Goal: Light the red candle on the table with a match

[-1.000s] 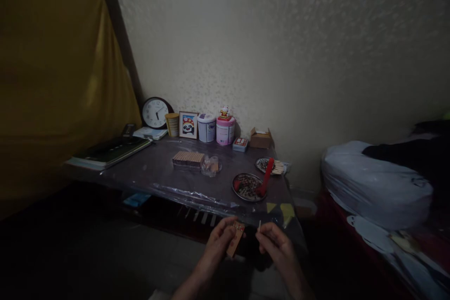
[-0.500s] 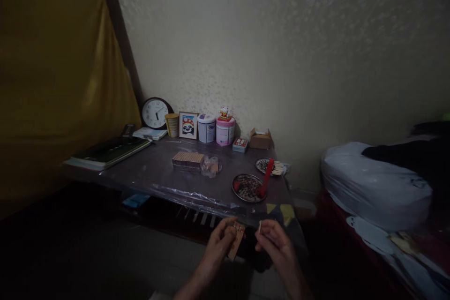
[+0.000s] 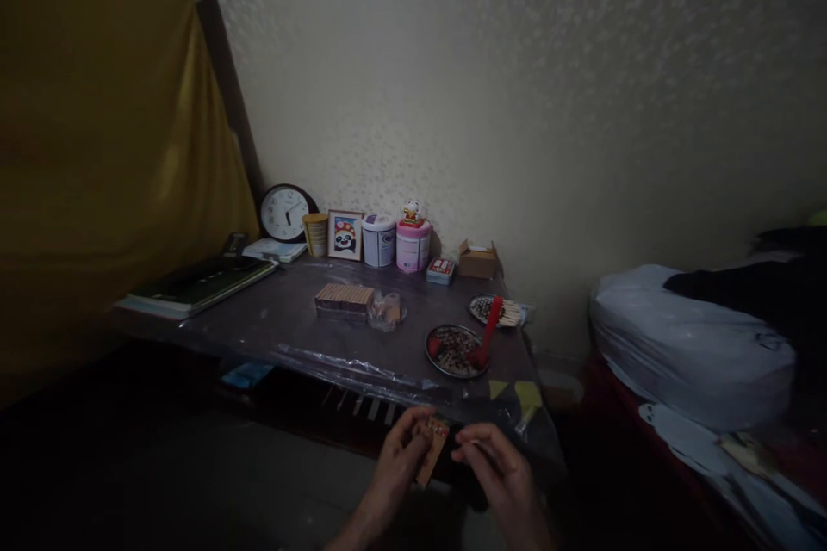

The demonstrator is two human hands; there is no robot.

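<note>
The left hand (image 3: 401, 455) has its thumb and fingers closed on a small tan piece (image 3: 432, 463) patterned red and white at its far end, held tilted in the gap between the two hands, just short of the table's (image 3: 277, 329) near edge. The right hand (image 3: 500, 469), apart from that piece, keeps thumb and forefinger narrow, apparently on a thin pale stick (image 3: 475, 442), though it is too small and dim to be sure. A pinch that loose could let the stick drop below the fingertips into the dark, and pressing it at the piece off-line might snap it or turn the piece in the left grip. Beyond the right fingertips lies a plate (image 3: 456, 376) of dark and pale bits with a red spoon (image 3: 494, 323) jutting up; a careless forward reach might knock that handle and scatter them
</note>
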